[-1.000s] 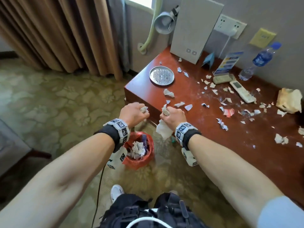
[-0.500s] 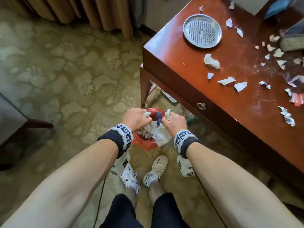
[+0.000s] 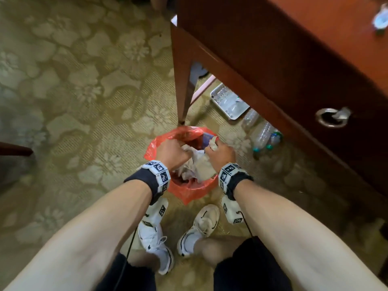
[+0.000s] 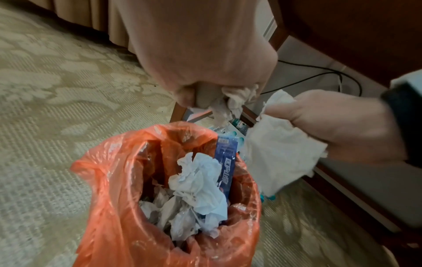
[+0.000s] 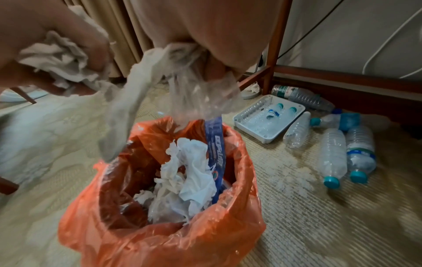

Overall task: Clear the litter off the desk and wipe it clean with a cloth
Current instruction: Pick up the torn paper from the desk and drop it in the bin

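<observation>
Holding: both fists above bin [image 3: 189,186], wads not yet dropped
Left hand [image 3: 172,151]: fingers curled round tissue [image 4: 237,98]
Right hand [image 3: 220,155]: fingers curled round paper [image 5: 128,115], hanging lengthwise
Bin mouth: directly beneath both fists, hands equally near

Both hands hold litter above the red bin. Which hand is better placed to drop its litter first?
Left, probably. The left hand grips a tissue wad over the opening of the red bin. The right hand sits nearer the rim, and its paper hangs partly outside.
</observation>
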`<state>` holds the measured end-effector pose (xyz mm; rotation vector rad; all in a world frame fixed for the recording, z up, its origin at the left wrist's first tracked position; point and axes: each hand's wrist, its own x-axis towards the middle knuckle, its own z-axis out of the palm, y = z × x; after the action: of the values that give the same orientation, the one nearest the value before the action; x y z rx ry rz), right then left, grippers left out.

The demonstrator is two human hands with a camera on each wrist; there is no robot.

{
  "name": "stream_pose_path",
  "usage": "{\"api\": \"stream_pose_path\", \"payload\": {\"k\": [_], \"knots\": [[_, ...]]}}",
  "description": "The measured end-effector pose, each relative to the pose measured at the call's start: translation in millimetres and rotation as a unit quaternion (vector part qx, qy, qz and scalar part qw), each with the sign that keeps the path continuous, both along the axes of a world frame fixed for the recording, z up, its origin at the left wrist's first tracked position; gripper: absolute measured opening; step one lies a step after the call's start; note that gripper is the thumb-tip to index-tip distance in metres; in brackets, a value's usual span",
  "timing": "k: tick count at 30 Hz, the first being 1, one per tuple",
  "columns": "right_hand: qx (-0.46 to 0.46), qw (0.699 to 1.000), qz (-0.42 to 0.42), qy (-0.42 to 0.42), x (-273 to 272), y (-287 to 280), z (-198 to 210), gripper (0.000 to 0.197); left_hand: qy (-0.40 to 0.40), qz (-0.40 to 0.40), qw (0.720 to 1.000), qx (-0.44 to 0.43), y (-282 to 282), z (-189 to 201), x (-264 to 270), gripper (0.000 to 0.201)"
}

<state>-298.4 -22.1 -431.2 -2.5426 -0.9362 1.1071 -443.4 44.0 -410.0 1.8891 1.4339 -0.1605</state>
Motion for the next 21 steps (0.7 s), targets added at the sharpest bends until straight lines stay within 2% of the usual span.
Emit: {"api": "stream_pose_path", "payload": {"k": [2,5,6,8,10,12,15,17,21], "knots": [[0.018,1.000,-0.010,-0.006,0.4,2.0,-22.6,0.031,-0.010,-0.005,1.000,-0.003,0.5,-28.9,2.0,0.035],[0.037,0.999,-0.039,0.004,-1.9,5.6,-53.2,0.033,-0.006,-0.020,1.000,-0.022,4.5,-67.8,2.9,0.022],[0.035,0.998,-0.046,0.014,-3.1,7.6,-61.9,0.035,-0.007,-0.024,0.999,-0.025,5.6,-79.3,3.1,0.024],[0.010,0.997,-0.056,0.046,-5.9,11.7,-77.1,0.040,-0.009,-0.035,0.999,-0.036,7.5,-99.6,3.3,0.034],[-0.011,0.995,-0.055,0.082,-7.4,12.9,-87.8,0.043,0.011,-0.061,0.996,-0.065,7.3,-111.3,3.2,0.052],[-0.027,0.991,-0.056,0.118,-9.2,10.8,-92.9,0.048,0.025,-0.071,0.992,-0.102,5.6,-116.9,1.4,0.068],[-0.035,0.985,-0.081,0.145,-10.6,4.8,-94.9,0.051,0.024,-0.091,0.986,-0.137,2.4,-118.9,-4.2,0.080],[-0.032,0.981,-0.101,0.161,-10.8,1.6,-91.8,0.049,0.018,-0.103,0.983,-0.150,0.6,-116.1,-8.2,0.081],[-0.012,0.967,-0.133,0.216,-9.4,-5.8,-64.0,0.065,-0.004,-0.088,0.989,-0.123,-2.0,-96.5,-17.7,0.074]]}}
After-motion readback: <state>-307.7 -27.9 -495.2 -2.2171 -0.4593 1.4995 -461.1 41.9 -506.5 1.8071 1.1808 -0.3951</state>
